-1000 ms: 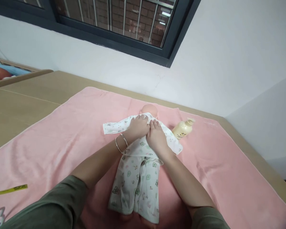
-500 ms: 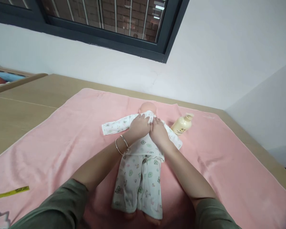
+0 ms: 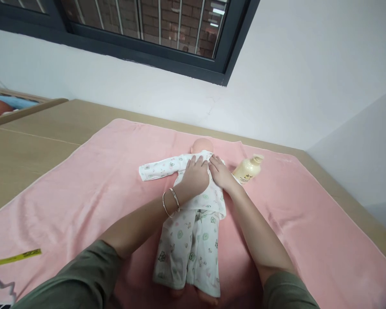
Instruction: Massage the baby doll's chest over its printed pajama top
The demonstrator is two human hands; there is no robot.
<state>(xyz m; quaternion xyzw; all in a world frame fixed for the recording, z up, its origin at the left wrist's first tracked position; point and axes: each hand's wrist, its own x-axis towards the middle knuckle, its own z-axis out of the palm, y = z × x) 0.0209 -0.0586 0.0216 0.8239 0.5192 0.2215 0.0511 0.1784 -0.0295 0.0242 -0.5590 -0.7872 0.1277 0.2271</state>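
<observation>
A baby doll [image 3: 203,145] in white printed pyjamas lies stretched out, its bald head toward the wall and its feet toward me. No face shows. My left hand [image 3: 195,177], with two bangles [image 3: 171,202] at the wrist, rests on the upper middle of the pyjama top [image 3: 202,201], fingers stretched toward the collar. Beside it, my right hand [image 3: 222,175] lies flat on the doll's shoulder area at the right. Neither hand holds anything. One sleeve [image 3: 157,170] extends to the left; my right hand and forearm mostly cover the other. Printed trousers [image 3: 189,253] cover the legs.
A pale yellow pump bottle [image 3: 248,169] leans just right of the doll. Under everything is a pink blanket [image 3: 93,184] on a wooden surface [image 3: 35,141]. A yellow strip [image 3: 14,257] lies at the lower left. A white wall and a dark-framed window [image 3: 167,56] stand behind.
My right hand has slid outward to the right, toward the doll's shoulder. My left hand has shifted slightly down the top. A small gap now shows between the fingertips.
</observation>
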